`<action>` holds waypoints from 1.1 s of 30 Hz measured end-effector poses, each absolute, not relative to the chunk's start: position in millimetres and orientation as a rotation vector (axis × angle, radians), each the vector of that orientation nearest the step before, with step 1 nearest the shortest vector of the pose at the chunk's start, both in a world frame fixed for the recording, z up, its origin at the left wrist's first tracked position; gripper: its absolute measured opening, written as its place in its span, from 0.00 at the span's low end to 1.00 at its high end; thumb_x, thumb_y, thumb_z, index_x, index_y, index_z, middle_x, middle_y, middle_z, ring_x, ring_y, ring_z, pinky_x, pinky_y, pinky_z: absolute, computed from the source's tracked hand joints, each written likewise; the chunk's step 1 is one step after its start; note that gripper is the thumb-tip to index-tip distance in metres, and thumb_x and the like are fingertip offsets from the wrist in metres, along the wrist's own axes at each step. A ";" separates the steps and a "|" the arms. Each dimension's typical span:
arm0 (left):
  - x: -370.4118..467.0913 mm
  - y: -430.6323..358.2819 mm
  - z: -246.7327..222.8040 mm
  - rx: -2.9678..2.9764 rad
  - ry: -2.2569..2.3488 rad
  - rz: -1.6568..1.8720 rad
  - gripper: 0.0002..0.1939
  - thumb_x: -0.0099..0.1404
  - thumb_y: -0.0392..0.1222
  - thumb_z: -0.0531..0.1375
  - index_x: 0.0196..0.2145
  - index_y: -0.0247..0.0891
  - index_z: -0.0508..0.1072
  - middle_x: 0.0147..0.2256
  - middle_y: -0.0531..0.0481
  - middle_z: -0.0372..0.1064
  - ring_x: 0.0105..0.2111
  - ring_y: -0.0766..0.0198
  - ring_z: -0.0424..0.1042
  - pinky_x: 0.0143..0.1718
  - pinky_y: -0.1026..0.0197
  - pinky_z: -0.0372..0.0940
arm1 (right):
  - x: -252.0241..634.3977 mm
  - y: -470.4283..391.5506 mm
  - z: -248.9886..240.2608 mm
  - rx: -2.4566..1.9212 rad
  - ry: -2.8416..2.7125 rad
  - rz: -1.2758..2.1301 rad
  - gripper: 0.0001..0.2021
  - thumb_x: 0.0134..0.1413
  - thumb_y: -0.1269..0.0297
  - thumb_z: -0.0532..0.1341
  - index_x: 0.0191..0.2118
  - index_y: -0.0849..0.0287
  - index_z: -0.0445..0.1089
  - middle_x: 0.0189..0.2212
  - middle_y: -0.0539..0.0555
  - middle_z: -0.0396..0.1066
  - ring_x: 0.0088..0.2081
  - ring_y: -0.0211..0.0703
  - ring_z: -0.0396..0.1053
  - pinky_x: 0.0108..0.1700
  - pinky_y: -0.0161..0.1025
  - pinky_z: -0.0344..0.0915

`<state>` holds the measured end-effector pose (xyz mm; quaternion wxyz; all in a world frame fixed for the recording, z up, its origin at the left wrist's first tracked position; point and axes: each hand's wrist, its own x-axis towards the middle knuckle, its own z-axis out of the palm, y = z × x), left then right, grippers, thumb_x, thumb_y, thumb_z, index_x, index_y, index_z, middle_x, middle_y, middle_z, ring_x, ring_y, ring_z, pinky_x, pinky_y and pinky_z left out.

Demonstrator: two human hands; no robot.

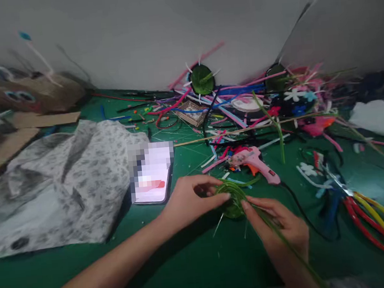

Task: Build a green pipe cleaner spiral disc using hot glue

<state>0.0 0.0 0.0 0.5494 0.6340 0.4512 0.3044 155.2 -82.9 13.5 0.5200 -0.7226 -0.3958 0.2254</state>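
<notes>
Several long green strands (241,191) curve into a ring over a small round green piece (233,210). My left hand (196,197) pinches the ring's left side between thumb and fingers. On the right side, my right hand (279,219) is closed on the same strands, thumb and forefinger pressed together. Their loose ends trail down past my right wrist to the bottom edge. Thin pale spikes stick out below the round piece. Whether the strands are fastened to it, I cannot tell. Just beyond my hands lies a pink glue gun (252,160).
A phone (152,174) and patterned cloth (80,171) lie left. Red-and-yellow-handled scissors (369,218) rest right, near the glue gun's black cord (298,206). Along the wall are heaped coloured pipe cleaners (234,93), a spiked green disc (202,79) and a long thin stick (231,134).
</notes>
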 end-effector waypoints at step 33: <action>2.3 2.6 15.7 2.487 1.582 0.254 0.05 0.68 0.40 0.56 0.37 0.41 0.72 0.38 0.51 0.72 0.39 0.57 0.71 0.35 0.59 0.63 | 224.2 -110.4 7.6 -1.958 -0.612 0.346 0.19 0.43 0.49 0.68 0.34 0.60 0.78 0.30 0.55 0.78 0.31 0.48 0.76 0.31 0.36 0.70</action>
